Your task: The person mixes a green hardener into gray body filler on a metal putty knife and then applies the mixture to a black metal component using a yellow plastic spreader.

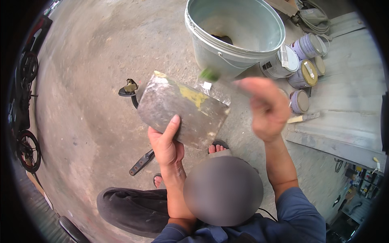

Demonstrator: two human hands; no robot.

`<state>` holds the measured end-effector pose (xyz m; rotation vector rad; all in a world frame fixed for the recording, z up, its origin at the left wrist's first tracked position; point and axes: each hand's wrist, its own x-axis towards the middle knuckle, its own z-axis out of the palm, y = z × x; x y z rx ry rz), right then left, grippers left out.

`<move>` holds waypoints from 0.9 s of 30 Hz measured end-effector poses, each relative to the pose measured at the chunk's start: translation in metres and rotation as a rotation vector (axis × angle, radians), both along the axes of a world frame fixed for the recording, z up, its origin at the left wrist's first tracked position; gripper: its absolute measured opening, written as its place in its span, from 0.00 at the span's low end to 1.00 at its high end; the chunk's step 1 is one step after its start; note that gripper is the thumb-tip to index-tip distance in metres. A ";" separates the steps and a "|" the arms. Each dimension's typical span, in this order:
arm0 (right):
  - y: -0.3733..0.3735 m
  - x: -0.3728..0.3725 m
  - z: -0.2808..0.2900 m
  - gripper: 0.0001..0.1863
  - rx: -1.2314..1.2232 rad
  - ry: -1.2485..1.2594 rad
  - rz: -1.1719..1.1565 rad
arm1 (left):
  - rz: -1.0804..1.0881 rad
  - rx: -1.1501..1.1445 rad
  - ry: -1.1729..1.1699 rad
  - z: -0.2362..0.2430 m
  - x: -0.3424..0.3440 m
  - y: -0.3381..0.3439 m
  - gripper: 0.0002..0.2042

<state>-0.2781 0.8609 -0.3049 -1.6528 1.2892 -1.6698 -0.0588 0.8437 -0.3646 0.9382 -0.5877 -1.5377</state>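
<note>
My left hand (pixel 167 142) grips the near edge of a flat grey board (pixel 182 115), thumb on top and fingers beneath. Yellow paste, perhaps putty, is smeared along the board's far side. To the right, my right hand (pixel 265 107) is raised and blurred by motion, its fingers curled. Off its fingertips, a blurred green-tipped thing (pixel 209 74) shows in front of the bucket; its kind is unclear. A clear plastic wrapper (pixel 219 96) lies past the board's far edge. Partly hidden under the board are a black handle (pixel 142 163) and a black piece with a brass-coloured part (pixel 129 88).
A large pale bucket (pixel 198 44) stands ahead with something dark inside. Several paint cans (pixel 304 75) are grouped at the right, beside a pale metal sheet (pixel 344 105). A wooden-handled brush or stick (pixel 302 118) lies near them. Motorbike wheels (pixel 28 150) line the far left.
</note>
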 end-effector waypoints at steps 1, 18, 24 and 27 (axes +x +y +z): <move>-0.001 -0.002 -0.009 0.12 -0.115 0.308 0.122 | -0.017 0.052 0.069 0.003 -0.003 0.000 0.19; 0.032 -0.023 0.002 0.09 0.362 0.028 -0.281 | 0.165 -0.179 -0.136 0.002 -0.012 0.007 0.16; 0.003 0.037 -0.012 0.12 0.350 -0.073 -0.144 | 0.259 -0.286 -0.375 -0.008 -0.048 0.026 0.11; 0.003 0.043 -0.015 0.18 0.246 0.325 -0.088 | 0.269 -0.287 -0.518 -0.012 -0.049 0.022 0.10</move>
